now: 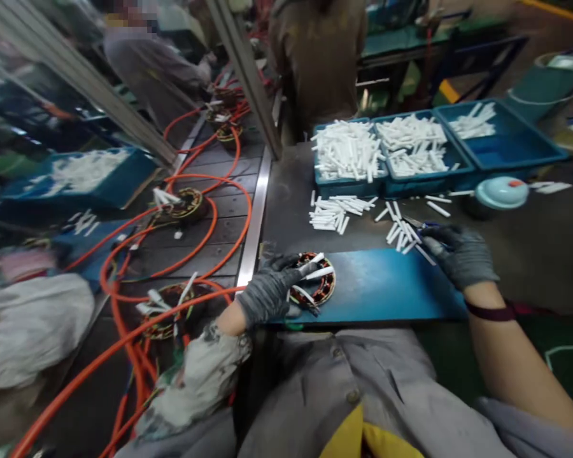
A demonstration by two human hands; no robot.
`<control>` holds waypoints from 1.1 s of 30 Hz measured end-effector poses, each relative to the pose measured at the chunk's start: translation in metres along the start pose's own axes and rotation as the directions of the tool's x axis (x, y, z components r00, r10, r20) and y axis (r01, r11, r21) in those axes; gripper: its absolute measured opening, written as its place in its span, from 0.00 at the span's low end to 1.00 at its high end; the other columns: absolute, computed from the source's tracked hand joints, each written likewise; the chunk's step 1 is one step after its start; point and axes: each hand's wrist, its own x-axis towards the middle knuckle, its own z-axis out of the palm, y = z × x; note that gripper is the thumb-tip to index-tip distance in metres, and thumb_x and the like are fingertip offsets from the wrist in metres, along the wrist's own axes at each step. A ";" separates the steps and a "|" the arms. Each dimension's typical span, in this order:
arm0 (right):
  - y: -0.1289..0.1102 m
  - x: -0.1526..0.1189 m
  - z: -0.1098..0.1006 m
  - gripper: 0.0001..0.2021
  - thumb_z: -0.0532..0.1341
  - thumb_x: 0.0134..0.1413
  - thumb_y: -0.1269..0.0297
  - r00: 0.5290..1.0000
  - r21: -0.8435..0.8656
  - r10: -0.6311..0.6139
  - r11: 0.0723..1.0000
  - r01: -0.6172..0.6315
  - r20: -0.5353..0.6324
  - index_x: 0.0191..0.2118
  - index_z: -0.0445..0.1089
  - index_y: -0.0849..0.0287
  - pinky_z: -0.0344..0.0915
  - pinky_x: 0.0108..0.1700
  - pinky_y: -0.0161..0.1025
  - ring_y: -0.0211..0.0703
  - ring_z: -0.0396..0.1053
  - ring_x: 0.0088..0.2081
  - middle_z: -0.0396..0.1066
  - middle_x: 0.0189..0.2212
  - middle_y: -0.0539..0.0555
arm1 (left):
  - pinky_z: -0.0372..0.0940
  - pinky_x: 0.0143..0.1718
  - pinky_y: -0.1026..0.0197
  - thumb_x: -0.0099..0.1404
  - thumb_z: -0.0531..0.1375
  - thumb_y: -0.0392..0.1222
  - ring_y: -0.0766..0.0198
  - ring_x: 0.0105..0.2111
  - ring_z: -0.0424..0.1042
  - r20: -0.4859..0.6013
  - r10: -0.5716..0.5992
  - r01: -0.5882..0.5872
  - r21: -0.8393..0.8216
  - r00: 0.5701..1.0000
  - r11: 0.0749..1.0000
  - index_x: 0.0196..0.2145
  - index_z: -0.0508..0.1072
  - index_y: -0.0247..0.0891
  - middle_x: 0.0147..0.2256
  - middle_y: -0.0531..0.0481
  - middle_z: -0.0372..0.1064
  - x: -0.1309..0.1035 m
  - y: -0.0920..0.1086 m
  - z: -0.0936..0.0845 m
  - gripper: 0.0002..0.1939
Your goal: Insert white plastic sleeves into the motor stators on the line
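Observation:
My left hand (273, 287), in a grey glove, grips the left side of a ring-shaped motor stator (328, 287) with copper windings. White sleeves (319, 273) stick out of the ring by my fingers, and dark lead ends show at its lower edge. The stator rests on a blue mat (386, 280). My right hand (461, 254), also gloved, is at the mat's far right corner, its fingers curled around a blue-handled tool with a metal tip (414, 222). Loose white tubes (401, 234) lie just left of those fingers; one is right by the fingertips.
Three blue bins (348, 186) of white tubes stand at the back, with a tube pile (337, 213) before them. A light-blue lidded container (501, 193) sits right. Leftward, a roller conveyor (224, 235) carries more stators (188, 205) and looping orange cables (241, 191). Other people work nearby.

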 end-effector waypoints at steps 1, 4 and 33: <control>-0.001 0.006 0.003 0.16 0.56 0.62 0.60 0.998 -0.017 -0.034 0.999 0.035 0.045 0.45 0.79 0.60 0.70 0.47 0.58 0.62 0.74 0.45 0.77 0.45 0.66 | 0.54 0.67 0.42 0.47 0.74 0.54 0.44 0.61 0.65 -0.025 -0.019 0.020 0.040 1.000 0.999 0.65 0.65 0.44 0.63 0.40 0.64 -0.002 0.003 0.006 0.49; -0.019 0.030 0.017 0.17 0.56 0.61 0.70 0.975 0.008 -0.146 0.989 0.147 0.167 0.51 0.77 0.54 0.69 0.53 0.52 0.55 0.73 0.50 0.75 0.52 0.60 | 0.38 0.71 0.37 0.53 0.71 0.56 0.47 0.59 0.69 -0.132 -0.028 0.044 0.123 0.991 0.991 0.66 0.63 0.43 0.57 0.41 0.71 -0.004 0.016 0.024 0.46; -0.135 0.045 -0.004 0.15 0.53 0.67 0.60 0.798 0.448 -0.602 0.726 0.522 0.046 0.45 0.79 0.52 0.73 0.44 0.47 0.49 0.76 0.43 0.79 0.41 0.58 | 0.53 0.68 0.48 0.67 0.62 0.53 0.51 0.60 0.67 -0.235 -0.413 0.435 0.044 0.880 0.900 0.65 0.65 0.42 0.58 0.40 0.70 0.037 0.054 0.042 0.32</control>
